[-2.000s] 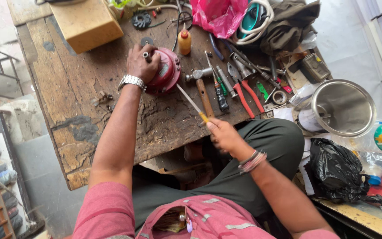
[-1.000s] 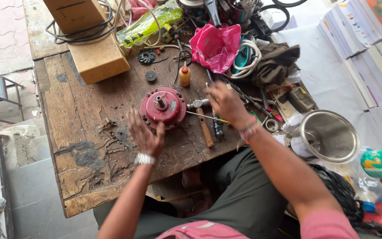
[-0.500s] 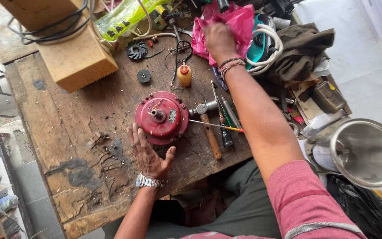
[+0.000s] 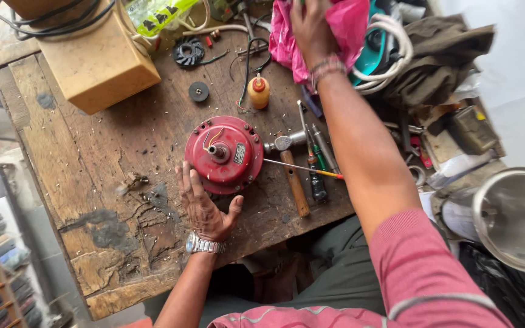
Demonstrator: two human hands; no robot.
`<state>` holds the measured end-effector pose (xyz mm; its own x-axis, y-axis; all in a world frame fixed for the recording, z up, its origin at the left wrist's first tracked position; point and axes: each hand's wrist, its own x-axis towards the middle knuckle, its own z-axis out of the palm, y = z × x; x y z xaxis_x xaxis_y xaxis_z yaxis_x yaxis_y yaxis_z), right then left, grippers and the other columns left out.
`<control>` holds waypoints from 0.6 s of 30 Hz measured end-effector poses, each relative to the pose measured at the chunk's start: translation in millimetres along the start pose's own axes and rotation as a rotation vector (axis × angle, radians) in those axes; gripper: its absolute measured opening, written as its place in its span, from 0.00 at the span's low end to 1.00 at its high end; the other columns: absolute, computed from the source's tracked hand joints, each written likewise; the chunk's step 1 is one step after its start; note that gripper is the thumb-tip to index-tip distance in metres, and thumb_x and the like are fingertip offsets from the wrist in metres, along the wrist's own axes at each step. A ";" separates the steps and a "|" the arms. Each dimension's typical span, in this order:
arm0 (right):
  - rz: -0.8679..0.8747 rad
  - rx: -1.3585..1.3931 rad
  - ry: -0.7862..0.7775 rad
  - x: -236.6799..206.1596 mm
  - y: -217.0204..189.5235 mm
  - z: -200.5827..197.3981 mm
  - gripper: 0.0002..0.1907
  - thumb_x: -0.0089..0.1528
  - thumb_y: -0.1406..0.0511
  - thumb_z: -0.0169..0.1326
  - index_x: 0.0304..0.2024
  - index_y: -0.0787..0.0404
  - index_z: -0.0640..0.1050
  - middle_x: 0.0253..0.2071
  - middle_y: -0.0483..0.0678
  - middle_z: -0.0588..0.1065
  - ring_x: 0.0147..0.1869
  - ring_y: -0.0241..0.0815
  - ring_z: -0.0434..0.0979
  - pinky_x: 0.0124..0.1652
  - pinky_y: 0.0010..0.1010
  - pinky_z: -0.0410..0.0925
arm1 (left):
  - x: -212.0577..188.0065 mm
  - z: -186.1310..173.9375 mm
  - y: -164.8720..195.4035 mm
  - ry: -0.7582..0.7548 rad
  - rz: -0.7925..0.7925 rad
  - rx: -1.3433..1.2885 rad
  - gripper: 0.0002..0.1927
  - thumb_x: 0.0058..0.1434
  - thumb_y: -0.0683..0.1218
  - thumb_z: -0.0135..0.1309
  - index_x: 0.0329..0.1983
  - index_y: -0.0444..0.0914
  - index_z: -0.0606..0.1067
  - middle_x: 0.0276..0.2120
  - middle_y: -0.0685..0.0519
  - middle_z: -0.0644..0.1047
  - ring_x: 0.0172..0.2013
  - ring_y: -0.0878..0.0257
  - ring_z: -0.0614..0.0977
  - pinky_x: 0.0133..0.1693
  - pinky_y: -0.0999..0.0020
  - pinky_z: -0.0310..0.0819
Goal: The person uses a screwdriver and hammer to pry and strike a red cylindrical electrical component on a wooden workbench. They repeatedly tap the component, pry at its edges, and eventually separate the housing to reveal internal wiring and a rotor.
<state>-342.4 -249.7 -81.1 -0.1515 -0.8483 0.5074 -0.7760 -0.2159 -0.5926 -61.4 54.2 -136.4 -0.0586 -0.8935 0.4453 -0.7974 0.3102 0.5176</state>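
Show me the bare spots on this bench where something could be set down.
Bare wood lies between the tan box and the red motor housing, and left of the left hand toward the table edge. Crowded: tools right of the motor, and around the pink bag under the right hand.

Matt red painted metal motor housing on rough, cracked wooden workbench; crinkled glossy pink plastic bag.

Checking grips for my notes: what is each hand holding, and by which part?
The left hand rests open against the red motor housing at its near rim, gripping nothing. The right hand is on the pink plastic bag; its grip cannot be told.
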 end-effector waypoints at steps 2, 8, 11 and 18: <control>-0.168 -0.087 0.029 -17.2 -11.9 -20.2 0.09 0.68 0.62 0.55 0.43 0.62 0.76 0.39 0.59 0.75 0.34 0.56 0.81 0.30 0.42 0.76 | -1.2 2.2 -0.2 0.028 0.002 0.011 0.54 0.62 0.65 0.57 0.79 0.37 0.43 0.76 0.35 0.52 0.77 0.35 0.51 0.74 0.41 0.45; -0.531 -0.319 -0.063 -75.6 -81.2 -118.1 0.12 0.66 0.63 0.61 0.50 0.59 0.79 0.33 0.51 0.73 0.33 0.51 0.79 0.32 0.42 0.72 | 1.2 -6.9 3.1 0.113 0.025 -0.056 0.49 0.65 0.63 0.59 0.77 0.34 0.50 0.75 0.35 0.54 0.76 0.36 0.53 0.74 0.43 0.46; -0.509 -0.212 -0.134 -119.5 -128.2 -182.3 0.16 0.69 0.66 0.60 0.59 0.63 0.78 0.32 0.52 0.73 0.29 0.47 0.76 0.29 0.38 0.69 | -4.3 -21.3 33.6 0.256 -0.040 -0.060 0.36 0.66 0.58 0.59 0.71 0.39 0.62 0.67 0.43 0.70 0.68 0.46 0.70 0.69 0.47 0.61; -0.646 0.018 -0.391 -240.7 -193.8 -190.1 0.20 0.59 0.64 0.62 0.54 0.59 0.79 0.30 0.48 0.74 0.31 0.47 0.75 0.30 0.39 0.69 | -2.6 -39.4 108.7 0.188 -0.830 -1.824 0.17 0.71 0.48 0.45 0.57 0.33 0.67 0.44 0.41 0.81 0.45 0.51 0.83 0.50 0.58 0.79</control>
<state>-272.0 88.2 30.6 0.5610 -0.6596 0.5003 -0.6262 -0.7334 -0.2647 -124.3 103.0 -52.5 0.0804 -0.9643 -0.2522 0.8413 -0.0700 0.5360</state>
